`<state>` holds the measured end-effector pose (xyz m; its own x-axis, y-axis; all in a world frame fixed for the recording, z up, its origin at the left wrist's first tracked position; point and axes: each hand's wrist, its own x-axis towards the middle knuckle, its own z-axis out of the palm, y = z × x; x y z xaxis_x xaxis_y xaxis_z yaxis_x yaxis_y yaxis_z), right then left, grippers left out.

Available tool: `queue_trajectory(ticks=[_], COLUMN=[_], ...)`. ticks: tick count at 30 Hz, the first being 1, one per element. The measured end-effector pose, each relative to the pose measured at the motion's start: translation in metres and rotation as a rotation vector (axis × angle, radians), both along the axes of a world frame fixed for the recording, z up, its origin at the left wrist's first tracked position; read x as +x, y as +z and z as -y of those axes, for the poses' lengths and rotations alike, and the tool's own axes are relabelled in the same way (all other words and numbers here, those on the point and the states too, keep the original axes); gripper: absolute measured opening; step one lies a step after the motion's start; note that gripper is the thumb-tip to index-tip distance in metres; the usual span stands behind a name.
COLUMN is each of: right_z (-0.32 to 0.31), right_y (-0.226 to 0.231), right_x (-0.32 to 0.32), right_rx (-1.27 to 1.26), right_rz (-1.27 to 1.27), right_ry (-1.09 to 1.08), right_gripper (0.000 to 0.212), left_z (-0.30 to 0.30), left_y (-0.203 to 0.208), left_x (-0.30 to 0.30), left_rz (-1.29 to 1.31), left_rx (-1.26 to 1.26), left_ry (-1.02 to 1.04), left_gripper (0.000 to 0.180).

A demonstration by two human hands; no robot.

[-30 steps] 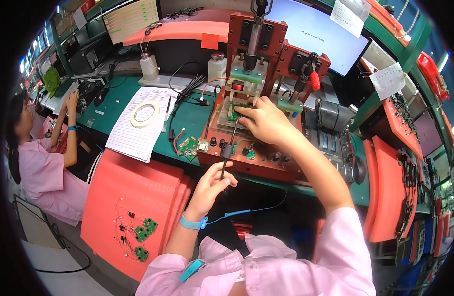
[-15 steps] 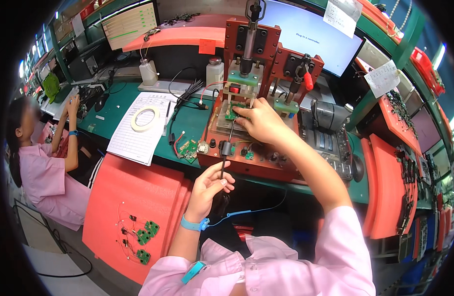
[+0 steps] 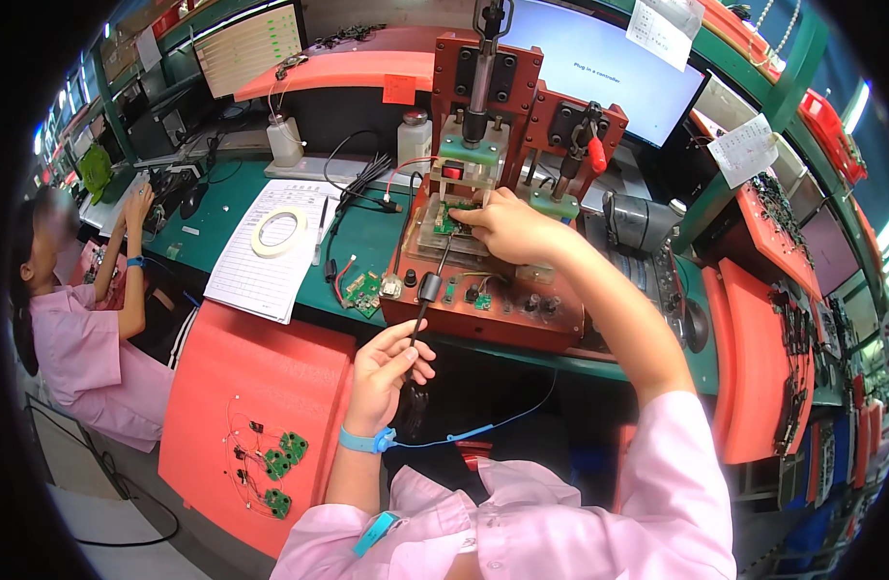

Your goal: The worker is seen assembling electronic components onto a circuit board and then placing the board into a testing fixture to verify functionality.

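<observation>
A thin black cable [image 3: 418, 322] runs between the fingers of my left hand [image 3: 387, 375], which is closed on it in front of the red test fixture [image 3: 551, 314]. Beyond that hand, the cable has a thick black cylinder [image 3: 429, 287] and continues up to the near edge of a green circuit board [image 3: 451, 218]. This board lies on the clear plate of the fixture, under its raised press. My right hand [image 3: 522, 230] reaches in from the right, its index finger on the board and other fingers curled, partly hidden. A blue wrist strap [image 3: 369, 441] circles my left wrist.
Left of the fixture are a loose circuit board [image 3: 363, 292], coiled black cables [image 3: 367, 176] and a paper form [image 3: 263, 266] bearing a tape roll [image 3: 280, 232]. Small wired boards [image 3: 280, 464] lie on red foam [image 3: 198, 406]. A co-worker [image 3: 82, 319] sits at far left.
My left hand has shifted a little to the left, and the cable with its black cylinder has swung left too. My right hand keeps its finger on the board.
</observation>
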<state>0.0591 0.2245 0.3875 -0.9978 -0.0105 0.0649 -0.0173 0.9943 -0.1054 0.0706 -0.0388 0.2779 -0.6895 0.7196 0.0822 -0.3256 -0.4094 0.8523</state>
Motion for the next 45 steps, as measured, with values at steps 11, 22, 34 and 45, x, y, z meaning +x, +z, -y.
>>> queue_trajectory(ticks=[11,22,34,45], right_z=[-0.008,0.05,0.0,0.051], right_y=[-0.021,0.127,0.183,0.12], right_x=[0.012,0.044,-0.1,-0.077], right_rx=[-0.215,-0.448,-1.979,-2.157], right_rz=[-0.184,-0.991,-0.279,3.113], right_ry=[0.117,0.025,0.664,0.685], right_gripper=[0.034,0.017,0.031,0.016], left_z=[0.009,0.013,0.009,-0.071], left_y=[-0.003,-0.036,-0.119,-0.156], left_x=[-0.012,0.004,0.018,-0.035], left_rz=[0.098,0.04,0.659,1.261], left_rx=[0.056,-0.047,0.043,0.326], left_ry=[0.062,-0.03,-0.009,0.297], left_gripper=[0.038,0.036,0.047,0.026])
